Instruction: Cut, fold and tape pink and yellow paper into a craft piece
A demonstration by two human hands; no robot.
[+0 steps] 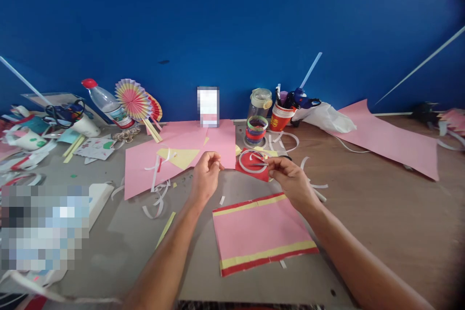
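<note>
My right hand (290, 179) is closed on a pair of small scissors (260, 161), whose blades point left over a red paper piece (263, 175). A ring of white tape (240, 167) lies on that red paper under the blades. To the left, my left hand (207, 174) is raised with thumb and fingers pinched together; whatever sits between them is too small to make out. Below both hands lies a pink paper sheet (265, 230) with yellow and red strips along its top and bottom edges. A small white scrap (222, 200) rests beside its upper left corner.
Large pink paper (140, 164) with a yellow piece (181, 157) spreads behind my left hand. At the back stand a phone (208, 106), stacked tape rolls (256, 131), a red cup (280, 118) of tools, a bottle (109, 104) and a paper fan (133, 99).
</note>
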